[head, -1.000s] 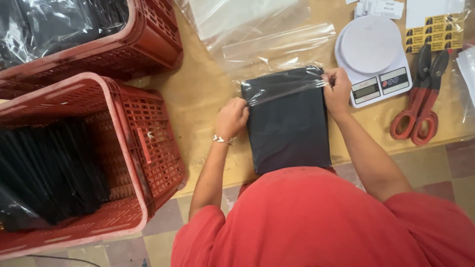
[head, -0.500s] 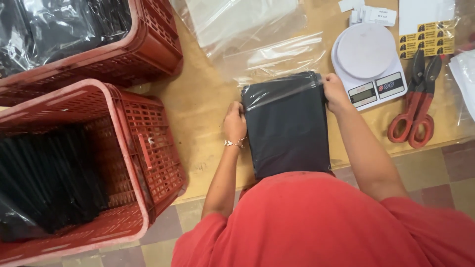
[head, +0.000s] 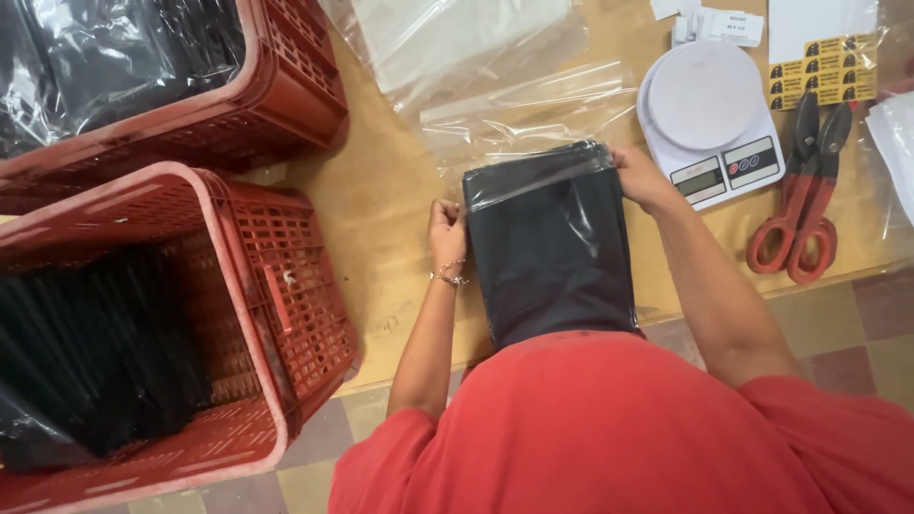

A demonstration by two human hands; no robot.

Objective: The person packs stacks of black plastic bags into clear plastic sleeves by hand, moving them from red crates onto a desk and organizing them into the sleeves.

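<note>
A flat stack of black items in a clear plastic bag (head: pixel 552 243) lies on the wooden table (head: pixel 381 200) in front of my red shirt. My left hand (head: pixel 446 228) grips the bag's left edge near its top. Gripping the top right corner is my right hand (head: pixel 643 176). The bag's open clear end (head: pixel 519 109) stretches away from me across the table. A bracelet sits on my left wrist.
Two red plastic crates hold black goods: one at the near left (head: pixel 267 295), one at the far left (head: pixel 286 86). A white kitchen scale (head: pixel 709 119) and red-handled scissors (head: pixel 804 205) lie to the right. More clear bags (head: pixel 457 38) and yellow label sheets (head: pixel 824 67) lie at the back.
Both hands have stayed on the bag's edges. The left hand has slid slightly toward me along the left edge, and the view has shifted a little.
</note>
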